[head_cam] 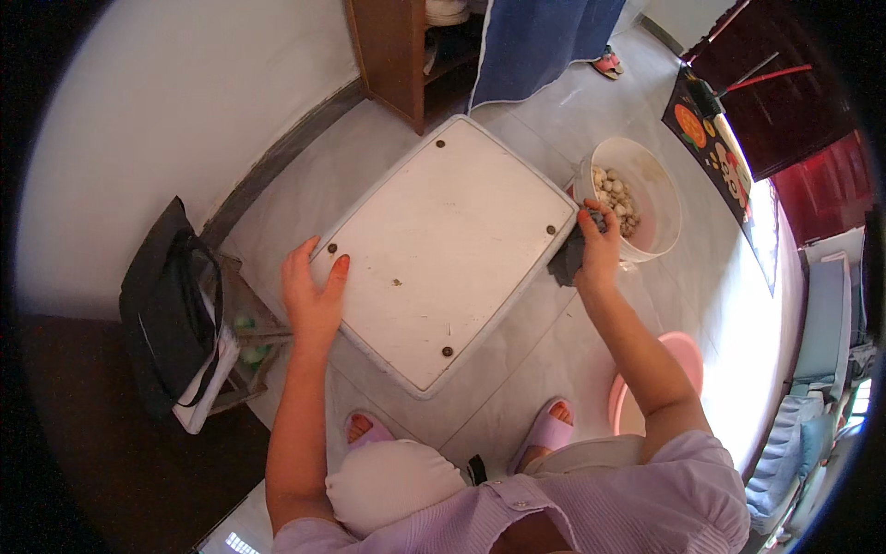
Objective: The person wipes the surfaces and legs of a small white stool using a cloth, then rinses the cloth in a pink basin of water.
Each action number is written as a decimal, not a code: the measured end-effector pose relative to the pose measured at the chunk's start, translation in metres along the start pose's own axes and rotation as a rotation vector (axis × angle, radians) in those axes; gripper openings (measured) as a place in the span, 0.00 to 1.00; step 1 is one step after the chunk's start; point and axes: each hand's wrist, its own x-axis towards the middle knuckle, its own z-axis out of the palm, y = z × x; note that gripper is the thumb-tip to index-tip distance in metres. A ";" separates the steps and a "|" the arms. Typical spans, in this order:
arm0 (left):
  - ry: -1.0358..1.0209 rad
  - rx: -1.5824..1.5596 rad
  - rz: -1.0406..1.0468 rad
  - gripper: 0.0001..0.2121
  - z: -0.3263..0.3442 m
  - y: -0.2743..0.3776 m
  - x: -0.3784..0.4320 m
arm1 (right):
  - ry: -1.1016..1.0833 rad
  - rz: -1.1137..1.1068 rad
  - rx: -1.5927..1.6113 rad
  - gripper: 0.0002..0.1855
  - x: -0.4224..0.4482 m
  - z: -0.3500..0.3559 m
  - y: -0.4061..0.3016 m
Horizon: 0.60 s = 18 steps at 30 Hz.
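Observation:
A white rectangular board or low tabletop (443,256) with rounded corners and a dark round stud near each corner lies before me, turned diagonally. Its surface has small scuffs and a brownish spot. My left hand (311,298) grips its left corner, the thumb on top and the fingers along the edge. At the opposite corner, my right hand (599,249) holds a bunched dark grey cloth (569,260) against the rim; part of the cloth hangs below. What supports the board is hidden beneath it.
A white bucket (661,187) with pale round pieces stands right beside my right hand. A pink basin (616,395) sits under my right forearm. To the left, a black bag (163,318) rests by a framed stand. A brown cabinet (391,62) and blue curtain (540,55) are ahead.

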 end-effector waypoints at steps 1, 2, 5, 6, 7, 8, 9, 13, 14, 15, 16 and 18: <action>0.006 0.000 0.005 0.21 0.000 -0.001 0.000 | -0.034 -0.068 -0.113 0.09 0.008 -0.001 -0.002; 0.012 -0.001 0.010 0.21 0.001 -0.001 0.000 | -0.068 -0.138 -0.226 0.08 0.015 -0.002 -0.004; -0.007 -0.025 0.014 0.21 0.003 -0.003 0.000 | -0.224 -0.332 -0.505 0.08 0.032 0.004 -0.013; -0.006 -0.019 0.014 0.21 0.002 -0.004 0.000 | -0.256 -0.380 -0.620 0.08 0.026 0.018 -0.027; -0.006 -0.016 0.015 0.21 0.001 -0.005 0.000 | -0.286 -0.429 -0.736 0.09 0.022 0.029 -0.037; -0.006 -0.013 0.016 0.21 0.001 -0.006 -0.001 | -0.330 -0.533 -0.856 0.10 0.023 0.037 -0.037; 0.007 -0.004 0.036 0.21 0.001 -0.007 0.000 | -0.337 -0.534 -0.882 0.10 0.023 0.044 -0.038; 0.016 0.009 0.039 0.21 0.001 -0.006 -0.001 | -0.359 -0.702 -0.947 0.14 0.021 0.053 -0.034; 0.008 0.006 0.021 0.21 0.001 -0.005 -0.002 | -0.362 -0.784 -0.952 0.15 0.019 0.051 -0.033; 0.005 0.003 0.022 0.21 0.000 -0.003 -0.001 | -0.407 -0.840 -0.954 0.16 0.017 0.052 -0.034; 0.001 0.001 0.024 0.21 0.000 -0.001 -0.001 | -0.451 -0.895 -0.955 0.17 0.011 0.053 -0.035; -0.001 0.014 0.039 0.20 0.001 0.001 0.000 | -0.554 -0.898 -0.929 0.20 -0.001 0.054 -0.034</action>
